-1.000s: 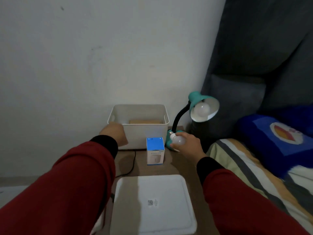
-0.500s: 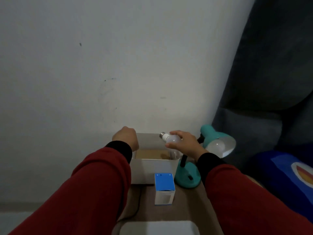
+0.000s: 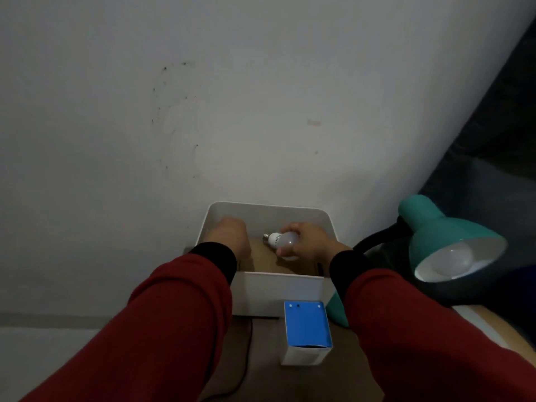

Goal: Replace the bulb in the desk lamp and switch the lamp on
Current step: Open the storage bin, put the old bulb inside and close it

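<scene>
My right hand (image 3: 307, 242) holds a white bulb (image 3: 280, 240) low inside a white bin (image 3: 278, 294), with the bulb's metal screw base pointing left. My left hand (image 3: 229, 236) rests curled over the bin's left rim; I cannot see whether it grips the rim. A teal desk lamp (image 3: 443, 242) stands to the right on a black gooseneck, unlit, with another white bulb (image 3: 452, 258) seated in its shade. A blue-topped bulb box (image 3: 307, 329) stands upright in front of the bin.
Brown cardboard (image 3: 261, 259) lines the bin's floor. A black cable (image 3: 246, 361) runs down the wooden tabletop (image 3: 266, 381). A pale wall rises right behind the bin. Dark upholstery (image 3: 493, 158) fills the right edge.
My right hand carried the bulb from beside the lamp's base up over the bin and down into it. My left hand went to the bin's left rim. My head leaned closer.
</scene>
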A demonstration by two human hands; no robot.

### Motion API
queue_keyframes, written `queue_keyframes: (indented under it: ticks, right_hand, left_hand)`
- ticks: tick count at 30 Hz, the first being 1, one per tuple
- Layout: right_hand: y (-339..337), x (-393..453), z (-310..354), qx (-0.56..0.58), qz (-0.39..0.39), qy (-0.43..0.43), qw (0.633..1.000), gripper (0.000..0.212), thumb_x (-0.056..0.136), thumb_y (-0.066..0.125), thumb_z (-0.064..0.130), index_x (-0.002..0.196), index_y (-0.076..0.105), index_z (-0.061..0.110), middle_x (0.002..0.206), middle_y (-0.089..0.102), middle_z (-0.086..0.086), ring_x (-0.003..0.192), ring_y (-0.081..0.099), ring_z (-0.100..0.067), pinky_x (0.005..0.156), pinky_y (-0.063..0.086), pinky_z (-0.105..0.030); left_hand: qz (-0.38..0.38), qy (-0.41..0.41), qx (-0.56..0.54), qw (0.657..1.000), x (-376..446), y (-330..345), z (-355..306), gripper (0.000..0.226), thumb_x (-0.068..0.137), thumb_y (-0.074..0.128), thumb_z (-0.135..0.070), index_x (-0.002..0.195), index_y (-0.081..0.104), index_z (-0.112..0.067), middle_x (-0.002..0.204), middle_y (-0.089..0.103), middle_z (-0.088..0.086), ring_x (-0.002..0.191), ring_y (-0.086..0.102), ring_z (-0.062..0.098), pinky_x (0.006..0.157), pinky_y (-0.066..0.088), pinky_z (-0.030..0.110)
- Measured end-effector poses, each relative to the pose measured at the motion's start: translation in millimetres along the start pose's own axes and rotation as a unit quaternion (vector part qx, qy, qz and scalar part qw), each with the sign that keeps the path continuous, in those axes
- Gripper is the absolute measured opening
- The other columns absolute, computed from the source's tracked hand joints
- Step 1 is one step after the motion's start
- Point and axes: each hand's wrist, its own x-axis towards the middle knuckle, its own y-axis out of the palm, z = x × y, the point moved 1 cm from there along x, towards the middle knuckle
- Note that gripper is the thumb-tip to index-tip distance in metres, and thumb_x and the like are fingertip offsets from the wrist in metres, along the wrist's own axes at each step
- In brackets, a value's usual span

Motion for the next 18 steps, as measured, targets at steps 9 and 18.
queue_keyframes:
  ticks: [9, 18]
  right_hand:
    - [-2.2, 3.8, 3.2, -0.112, 0.04, 0.008, 0.993, 0.068, 0.07, 0.081, 0.027, 0.131, 0.052, 0.02, 0.132, 0.056, -0.009, 0.12, 0.053, -0.027, 0.097, 0.044, -0.032]
    - [-36.7, -21.9, 24.7, -0.245, 0.041, 0.034, 0.968, 0.056, 0.085, 0.065, 0.034, 0.134, 0.05, 0.01, 0.137, 0.052, -0.01, 0.126, 0.05, -0.027, 0.098, 0.044, -0.033]
  left_hand:
    - [0.02, -0.011, 0.016, 1.0, 2.5, 6.7, 0.8, 0.038, 0.088, 0.055, -0.027, 0.119, 0.059, -0.006, 0.13, 0.055, 0.014, 0.121, 0.054, 0.03, 0.097, 0.046, 0.035]
    - [0.001, 0.013, 0.048, 0.999, -19.3, -22.2, -2.2, 0.042, 0.085, 0.057, -0.03, 0.119, 0.058, -0.005, 0.128, 0.057, 0.014, 0.121, 0.054, 0.028, 0.104, 0.043, 0.032]
